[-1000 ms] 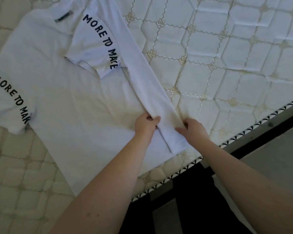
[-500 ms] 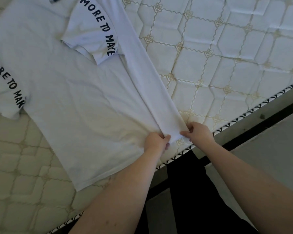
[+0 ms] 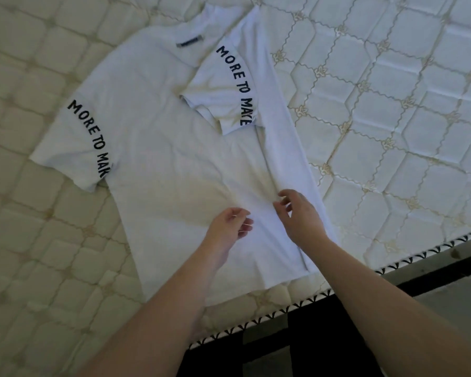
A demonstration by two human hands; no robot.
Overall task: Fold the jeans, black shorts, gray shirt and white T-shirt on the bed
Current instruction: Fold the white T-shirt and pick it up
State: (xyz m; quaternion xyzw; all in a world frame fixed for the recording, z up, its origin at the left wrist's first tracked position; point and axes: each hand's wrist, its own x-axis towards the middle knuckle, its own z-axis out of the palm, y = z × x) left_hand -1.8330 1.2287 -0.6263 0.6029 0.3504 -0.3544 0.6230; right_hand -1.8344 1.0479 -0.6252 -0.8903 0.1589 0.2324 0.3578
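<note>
My left hand [image 3: 233, 227] and right hand [image 3: 299, 216] hover loosely spread, gripping nothing, over the white cotton T-shirt [image 3: 169, 170] lying flat on the quilted cream mattress [image 3: 392, 118], its three-o'clock side folded inward

The white T-shirt [image 3: 158, 170] is laid flat on the quilted mattress [image 3: 392, 131], its right side and sleeve folded inward. The left hand [image 3: 230, 227] and right hand [image 3: 299, 216] are held over the lower fabric, fingers loosely curled; nothing is gripped.
</note>
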